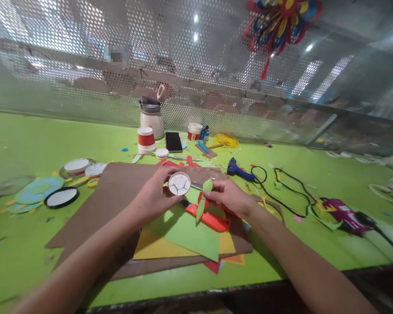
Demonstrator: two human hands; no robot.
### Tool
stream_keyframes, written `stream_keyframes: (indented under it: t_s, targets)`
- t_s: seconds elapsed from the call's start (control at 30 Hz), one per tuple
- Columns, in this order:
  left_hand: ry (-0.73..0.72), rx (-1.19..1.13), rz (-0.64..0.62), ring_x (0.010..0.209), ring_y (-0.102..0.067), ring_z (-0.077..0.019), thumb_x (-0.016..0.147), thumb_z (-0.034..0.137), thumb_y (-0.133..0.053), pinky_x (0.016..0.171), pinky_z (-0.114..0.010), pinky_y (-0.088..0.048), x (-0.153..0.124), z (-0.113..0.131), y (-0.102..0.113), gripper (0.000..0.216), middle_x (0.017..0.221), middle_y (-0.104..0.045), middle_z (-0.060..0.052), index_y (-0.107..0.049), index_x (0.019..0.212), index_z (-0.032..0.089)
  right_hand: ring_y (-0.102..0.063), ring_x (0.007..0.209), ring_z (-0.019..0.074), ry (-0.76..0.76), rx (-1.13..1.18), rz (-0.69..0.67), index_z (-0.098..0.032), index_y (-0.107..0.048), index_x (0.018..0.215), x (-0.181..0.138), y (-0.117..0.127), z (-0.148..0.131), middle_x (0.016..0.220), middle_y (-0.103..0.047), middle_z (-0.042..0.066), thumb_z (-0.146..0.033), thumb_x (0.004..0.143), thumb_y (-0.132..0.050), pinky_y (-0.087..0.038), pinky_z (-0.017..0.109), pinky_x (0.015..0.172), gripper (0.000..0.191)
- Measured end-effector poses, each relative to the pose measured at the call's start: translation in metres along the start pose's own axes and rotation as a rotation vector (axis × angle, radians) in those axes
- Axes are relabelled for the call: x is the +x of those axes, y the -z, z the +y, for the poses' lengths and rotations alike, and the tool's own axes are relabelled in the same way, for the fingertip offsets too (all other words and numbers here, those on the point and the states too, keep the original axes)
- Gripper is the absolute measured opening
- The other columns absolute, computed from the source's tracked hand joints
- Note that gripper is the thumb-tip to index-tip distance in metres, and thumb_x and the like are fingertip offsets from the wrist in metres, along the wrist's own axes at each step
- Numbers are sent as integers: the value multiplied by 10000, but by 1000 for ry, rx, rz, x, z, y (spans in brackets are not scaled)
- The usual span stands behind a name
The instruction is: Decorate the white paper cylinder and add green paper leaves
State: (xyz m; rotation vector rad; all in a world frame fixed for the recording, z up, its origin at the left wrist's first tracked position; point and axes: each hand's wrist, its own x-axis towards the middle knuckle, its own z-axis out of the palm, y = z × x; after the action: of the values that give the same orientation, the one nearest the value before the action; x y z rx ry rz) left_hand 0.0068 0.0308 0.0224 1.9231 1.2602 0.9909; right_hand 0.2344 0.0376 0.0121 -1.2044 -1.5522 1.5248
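Observation:
My left hand [155, 196] pinches a small white round disc [179, 183] with dark lines on its face, held up above the brown board [118, 192]. My right hand [231, 198] grips orange-handled scissors [212, 220] together with green paper leaf shapes [201, 200], right beside the disc. Under both hands lie sheets of green paper [190, 233] and yellow paper [153, 248].
On the green table [36, 139]: round lids and paper rings [60, 197] at left, a red-banded cup [146, 139], a white jug [152, 117], a phone [173, 141], a blue glue gun [239, 171] with black cable, a purple glue gun [342, 214] at right. Perforated metal wall behind.

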Motion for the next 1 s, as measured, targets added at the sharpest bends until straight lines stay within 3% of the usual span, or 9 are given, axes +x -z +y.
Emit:
stream_keyframes:
  t_s: [0.2, 0.4, 0.5, 0.6, 0.7, 0.83, 1.0]
  targets:
    - [49, -90, -66, 1032, -612, -254, 662, 345, -725, 872, -415, -533, -3, -9, -6, 535, 1156, -585, -96, -502, 1128, 205, -416, 415, 45, -40, 45, 68, -154, -566, 670, 14, -7, 0, 521, -545, -52, -375, 704, -710, -280, 177, 401, 265]
    - [88, -262, -108, 1011, -635, -265, 658, 336, -735, 871, -411, -535, -4, -13, -1, 559, 1133, -623, -96, -492, 1142, 198, -445, 375, 54, -116, -66, -97, -142, -608, 636, 6, -20, -7, 498, -599, -21, -375, 694, -729, -314, 189, 383, 269]
    - [115, -293, -121, 1019, -634, -270, 651, 327, -738, 869, -403, -536, -4, -13, -2, 561, 1136, -628, -94, -495, 1140, 199, -473, 385, 68, -101, -215, -63, -146, -667, 752, 4, -23, -2, 502, -617, -18, -362, 719, -725, -321, 191, 387, 226]
    - [130, -306, -149, 1033, -632, -258, 668, 324, -728, 886, -400, -532, -5, -14, -8, 552, 1135, -633, -76, -481, 1150, 221, -542, 421, 97, -93, -195, -61, -157, -663, 900, 1, -21, 1, 571, -644, -2, -373, 776, -672, -353, 201, 405, 250]
    - [126, -240, -154, 1018, -636, -253, 661, 309, -727, 884, -402, -536, -8, -14, -13, 541, 1130, -631, -67, -483, 1138, 237, -527, 428, 95, -71, -207, 8, -158, -645, 862, -6, -17, -5, 560, -606, -12, -354, 801, -642, -372, 212, 435, 205]
    - [46, -79, -96, 1004, -626, -261, 673, 289, -692, 852, -408, -545, -11, -9, -16, 500, 1119, -617, -69, -498, 1132, 253, -535, 552, 106, 93, -188, 154, -163, -639, 815, -11, -17, -14, 651, -591, -7, -344, 812, -625, -419, 235, 533, 181]
    - [-78, 121, -85, 1000, -584, -264, 707, 252, -646, 829, -407, -530, -12, -4, -15, 463, 1098, -574, -80, -505, 1149, 243, -608, 804, 174, 194, -203, 133, -179, -598, 1104, -12, -27, -9, 960, -648, 72, -399, 839, -596, -487, 287, 683, 344]
